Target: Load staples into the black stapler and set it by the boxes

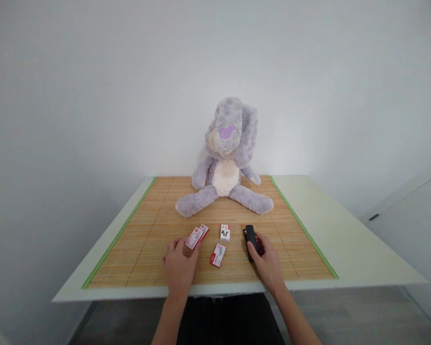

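Black stapler [250, 238] lies on the bamboo mat [147, 249], towards the near edge of the tabletop [345, 239] and right of its middle, its length running from near to far. The right hand [267, 261] grasps its near end, with the thumb laid along the top and the fingers curled around the right side; the far end sticks out free.

Just left of the stapler, apart from it, a small white box [225, 232] stands upright on the mat. Nearer the front edge, between the two hands, a single red-and-white box [218, 255] lies flat and slightly askew.

Further left lie the red-and-white boxes [197, 236], seemingly two side by side, angled towards the far right. The left hand [178, 266] rests palm down on the mat with its fingertips touching their near end; whether it is gripping them or only resting against them cannot be told.

Well beyond all of this, at the middle of the far edge, a grey plush rabbit [227, 163] sits upright against the white wall, its legs spread out across the mat. The mat has green borders on its left and right sides, with bare tabletop showing beyond them.
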Tool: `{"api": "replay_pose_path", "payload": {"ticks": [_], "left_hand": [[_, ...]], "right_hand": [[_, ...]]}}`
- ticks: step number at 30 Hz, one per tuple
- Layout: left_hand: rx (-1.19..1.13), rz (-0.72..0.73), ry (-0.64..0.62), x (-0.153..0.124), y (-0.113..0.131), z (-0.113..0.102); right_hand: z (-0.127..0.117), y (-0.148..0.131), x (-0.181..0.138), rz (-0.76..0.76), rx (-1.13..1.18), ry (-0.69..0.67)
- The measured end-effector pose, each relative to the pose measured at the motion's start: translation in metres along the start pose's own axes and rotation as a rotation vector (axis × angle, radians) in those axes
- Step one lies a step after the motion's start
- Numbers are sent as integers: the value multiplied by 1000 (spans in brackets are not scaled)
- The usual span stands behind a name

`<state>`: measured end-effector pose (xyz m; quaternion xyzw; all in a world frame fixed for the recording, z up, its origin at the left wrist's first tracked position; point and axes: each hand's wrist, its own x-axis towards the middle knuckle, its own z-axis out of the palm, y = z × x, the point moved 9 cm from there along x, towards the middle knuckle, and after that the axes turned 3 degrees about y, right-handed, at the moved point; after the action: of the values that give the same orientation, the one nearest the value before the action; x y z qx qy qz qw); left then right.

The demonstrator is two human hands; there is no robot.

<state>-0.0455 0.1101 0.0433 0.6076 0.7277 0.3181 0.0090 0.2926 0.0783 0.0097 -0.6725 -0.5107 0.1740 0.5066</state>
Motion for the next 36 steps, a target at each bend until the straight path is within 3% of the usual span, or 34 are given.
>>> {"api": "replay_pose_path", "payload": {"ticks": [4, 7, 14, 19, 23, 27, 32, 36], "left_hand": [[104, -41, -41, -24, -25, -10], [135, -40, -59, -28, -28, -8], [131, 22, -57, -7, -4, 3], [48, 106, 20, -25, 22, -5], [-166, 342, -171, -55, 65, 11], [-236, 411, -347, -61, 74, 28], [-198, 433, -372, -50, 59, 20], [-212, 480, -371, -48, 72, 11]], "right_hand": [[0, 1, 0, 8, 4, 4], [0, 1, 0, 6, 6, 6], [1, 3, 0, 11, 15, 6], [1, 1, 0, 19, 26, 0], [2, -4, 0, 1, 2, -8], [1, -8, -1, -31, -27, 3], [1, -8, -1, -32, -30, -11], [2, -5, -1, -14, -29, -16]]}}
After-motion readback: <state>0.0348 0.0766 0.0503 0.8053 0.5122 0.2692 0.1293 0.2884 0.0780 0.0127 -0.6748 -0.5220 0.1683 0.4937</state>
